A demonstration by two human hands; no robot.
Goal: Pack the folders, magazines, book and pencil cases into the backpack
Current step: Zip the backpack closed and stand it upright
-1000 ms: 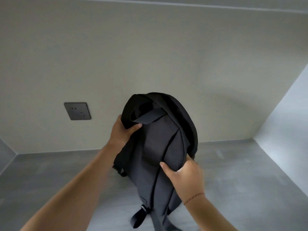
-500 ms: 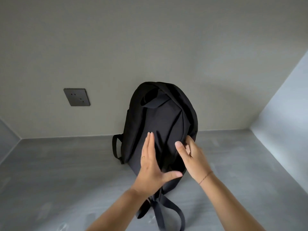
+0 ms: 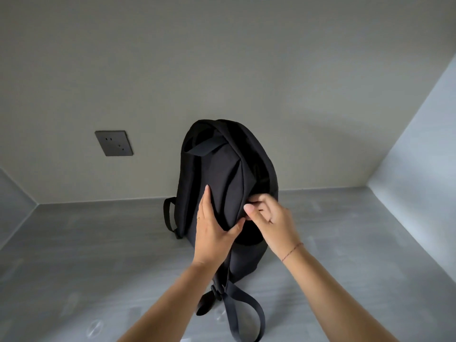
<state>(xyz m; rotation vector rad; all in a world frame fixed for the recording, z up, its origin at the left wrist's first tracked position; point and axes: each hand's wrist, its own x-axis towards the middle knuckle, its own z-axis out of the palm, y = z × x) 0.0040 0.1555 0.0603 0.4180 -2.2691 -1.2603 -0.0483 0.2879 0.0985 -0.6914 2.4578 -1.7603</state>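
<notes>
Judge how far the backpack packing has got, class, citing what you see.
Done: the black fabric backpack stands upright on the grey surface. In hand: the left hand presses flat on its back panel while the right hand pinches its side edge, perhaps a zip. Left: no folders, magazines, book or pencil cases show; whether any are inside cannot be told.

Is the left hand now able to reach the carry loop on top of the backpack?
Probably yes. The left hand lies flat on the backpack, below the carry loop, with only bare fabric between them. The right hand pinches the bag's side edge, off that path.
</notes>
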